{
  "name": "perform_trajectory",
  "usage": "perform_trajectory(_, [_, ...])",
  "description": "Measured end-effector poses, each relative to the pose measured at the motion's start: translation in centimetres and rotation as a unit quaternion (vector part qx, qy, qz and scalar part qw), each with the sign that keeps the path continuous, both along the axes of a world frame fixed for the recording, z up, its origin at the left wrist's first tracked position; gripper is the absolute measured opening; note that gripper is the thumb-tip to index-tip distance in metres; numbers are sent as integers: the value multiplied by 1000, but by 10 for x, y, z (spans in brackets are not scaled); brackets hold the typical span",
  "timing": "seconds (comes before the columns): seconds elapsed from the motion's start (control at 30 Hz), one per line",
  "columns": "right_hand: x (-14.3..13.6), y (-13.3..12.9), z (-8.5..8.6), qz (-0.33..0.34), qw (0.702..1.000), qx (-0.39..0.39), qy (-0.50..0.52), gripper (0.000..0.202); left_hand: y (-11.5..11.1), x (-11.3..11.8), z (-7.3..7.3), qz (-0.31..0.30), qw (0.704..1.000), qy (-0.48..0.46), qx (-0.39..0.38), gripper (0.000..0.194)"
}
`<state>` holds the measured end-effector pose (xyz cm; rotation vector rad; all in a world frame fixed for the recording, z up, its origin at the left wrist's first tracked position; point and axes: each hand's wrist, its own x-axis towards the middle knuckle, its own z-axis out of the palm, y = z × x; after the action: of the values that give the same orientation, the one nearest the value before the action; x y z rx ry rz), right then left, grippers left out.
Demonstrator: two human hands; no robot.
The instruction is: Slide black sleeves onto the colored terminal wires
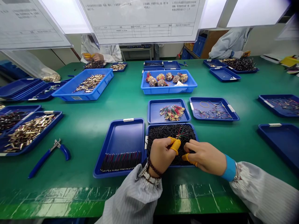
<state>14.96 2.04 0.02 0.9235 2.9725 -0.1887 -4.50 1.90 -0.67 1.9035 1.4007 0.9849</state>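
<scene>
My left hand (164, 152), with yellow finger cots on thumb and finger, is closed in a pinch on a small bunch of thin red and green wires (180, 133). Beneath it lies a blue tray (147, 147) filled with short black tubes (160, 132). My right hand (206, 157) reaches in over the tray's right side, its fingers bent together among the tubes. Whatever its fingertips hold is hidden. To the left, another blue tray (127, 133) carries a row of black-sleeved wires (121, 161) laid side by side.
Behind sit a tray of wires with gold ends (173, 112) and a tray of loose wires (211, 110). Blue-handled cutters (52, 155) lie left, near a tray of metal connectors (30, 130). A blue bin (169, 90) holds wire bundles. Two co-workers sit across the table.
</scene>
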Motion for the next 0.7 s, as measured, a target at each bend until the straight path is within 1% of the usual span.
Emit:
perform_trajectory(0.13, [-6,3,4,10,1000,4,-7,19,0,0,-2,2,1000,7,-2,28])
perform_trajectory(0.23, [-7,5,1,16,1000,-9,17,18,1,0,-3,1,1000,13,0,28])
perform_trajectory(0.3, [-6,6,-1,4,997,-33,65,20,0,0,-2,5,1000,17,6,29])
perform_trajectory(0.33, [-5,7,-2,-6,993,-51,107,21,0,0,-2,9,1000,19,10,30])
perform_trajectory(0.4, [-5,9,-2,-31,971,-107,214,21,0,0,-1,20,999,25,19,32])
perform_trajectory(0.47, [-5,13,-1,-83,928,-172,319,17,-1,0,1,32,999,29,24,32])
perform_trajectory(0.53, [-7,18,-2,-169,868,-238,402,10,-2,0,2,42,998,30,24,32])
perform_trajectory(0.57, [-9,22,-3,-217,827,-266,444,8,-3,0,3,44,998,31,23,33])
perform_trajectory(0.6, [-11,25,-5,-258,778,-290,494,8,-3,0,3,46,998,33,22,34])
perform_trajectory(0.63, [-13,28,-8,-287,722,-310,548,10,-3,0,3,48,998,36,23,34])
perform_trajectory(0.7, [-18,32,-15,-315,607,-338,647,14,-4,0,3,48,997,49,26,34])
